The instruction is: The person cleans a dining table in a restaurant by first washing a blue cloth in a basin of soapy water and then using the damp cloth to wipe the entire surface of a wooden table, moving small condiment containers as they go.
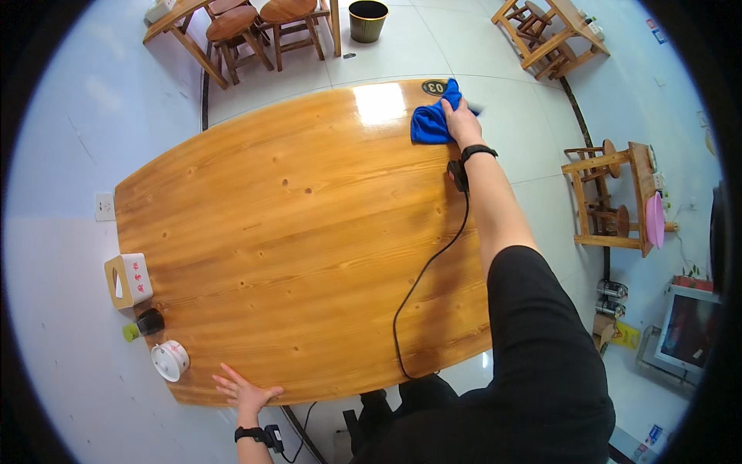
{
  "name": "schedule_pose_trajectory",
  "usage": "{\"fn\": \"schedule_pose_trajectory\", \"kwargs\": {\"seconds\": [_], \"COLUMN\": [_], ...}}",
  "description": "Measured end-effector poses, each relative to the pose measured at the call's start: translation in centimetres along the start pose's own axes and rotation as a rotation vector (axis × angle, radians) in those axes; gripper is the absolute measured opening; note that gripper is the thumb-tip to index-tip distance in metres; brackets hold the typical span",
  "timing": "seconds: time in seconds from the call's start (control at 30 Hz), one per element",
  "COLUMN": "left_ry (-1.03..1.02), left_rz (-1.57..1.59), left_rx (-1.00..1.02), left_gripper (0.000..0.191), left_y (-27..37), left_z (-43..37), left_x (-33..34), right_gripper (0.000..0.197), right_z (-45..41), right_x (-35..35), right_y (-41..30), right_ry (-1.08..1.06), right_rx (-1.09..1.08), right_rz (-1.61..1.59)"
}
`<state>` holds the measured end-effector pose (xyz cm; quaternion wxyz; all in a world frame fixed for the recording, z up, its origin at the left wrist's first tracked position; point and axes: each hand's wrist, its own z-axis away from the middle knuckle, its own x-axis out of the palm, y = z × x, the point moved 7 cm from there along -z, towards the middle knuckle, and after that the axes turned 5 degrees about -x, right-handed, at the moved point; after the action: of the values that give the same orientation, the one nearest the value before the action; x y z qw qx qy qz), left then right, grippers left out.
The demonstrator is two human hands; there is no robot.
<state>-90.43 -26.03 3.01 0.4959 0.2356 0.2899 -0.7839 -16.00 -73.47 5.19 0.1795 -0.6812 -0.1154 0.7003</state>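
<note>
A wooden table [324, 232] fills the middle of the head view. At its far right corner my right hand [462, 120] grips a blue cloth [430, 124], pressed on the tabletop beside a dark oval number plate [433, 87]. My left hand [246, 394] rests with fingers spread on the near left edge and holds nothing. Close to it, along the wall side, are a lidded white pot [170, 360], a dark bottle with a green cap [145, 324] and a tissue box [128, 281] bearing red writing.
A black cable [417, 284] from my right wrist device crosses the tabletop. Wooden stools [233, 24] and a waste bin [367, 22] stand beyond the far edge. A wall with a socket [105, 207] borders the left; another table [640, 200] with a pink basin [655, 220] is at right.
</note>
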Motion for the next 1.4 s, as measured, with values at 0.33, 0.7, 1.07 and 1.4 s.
{"fn": "schedule_pose_trajectory", "kwargs": {"seconds": [0.33,0.7,1.07,1.4], "left_ry": [0.013,0.1,0.52,0.31], "left_rz": [-0.023,0.105,0.47,0.722], "left_rx": [0.04,0.15,0.624,0.44], "left_gripper": [0.178,0.17,0.093,0.062], "left_y": [0.3,2.1,-12.0,-31.9], "left_z": [0.1,1.5,3.7,4.1], "left_x": [-0.5,-2.0,0.1,11.3], "right_gripper": [0.074,0.087,0.093,0.087], "right_z": [20.1,47.4,58.6,72.7], "right_x": [-2.1,-2.6,12.4,19.5], "right_y": [11.6,22.7,-13.1,-37.6], "right_ry": [-0.026,0.098,0.013,-0.28], "right_rx": [0.113,-0.001,-0.636,-1.144], "right_rz": [0.054,0.351,0.203,0.005]}}
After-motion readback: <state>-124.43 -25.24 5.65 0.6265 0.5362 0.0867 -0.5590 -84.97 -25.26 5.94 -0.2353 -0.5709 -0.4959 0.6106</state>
